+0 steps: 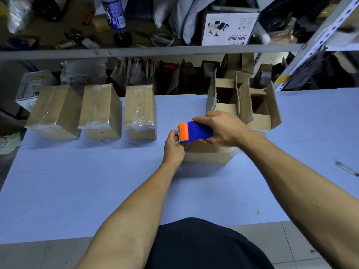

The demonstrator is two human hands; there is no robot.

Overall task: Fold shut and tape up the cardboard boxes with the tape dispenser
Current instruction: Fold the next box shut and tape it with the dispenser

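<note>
I see my right hand (223, 129) wrapped over the top of the tape dispenser (195, 131), fingers curled round its blue body, thumb side toward me. The dispenser's orange end points left. It sits on top of a cardboard box (209, 153) lying near the middle of the bench (77, 181); this box shows shiny tape along its right top edge. I cannot tell how much of its seam is covered, as both hands hide the top.

My left hand (173, 147) is at the box's left end, fingers curled, fingertips pinched right at the orange serrated end of the dispenser. What it pinches is too small to make out; it looks like tape.

Along the far edge of the bench, toward the left corner, three sealed boxes stand side by side: the left sealed box (55, 111), the middle sealed box (101, 111) and the right sealed box (140, 111). All carry clear tape over the tops and near ends.

Far edge, right of centre: two open boxes, flaps up, just beyond my right hand, first open box (223, 94) and second open box (262, 107), touching each other.

A small metal blade (346, 168) lies near the bench's right edge.
</note>
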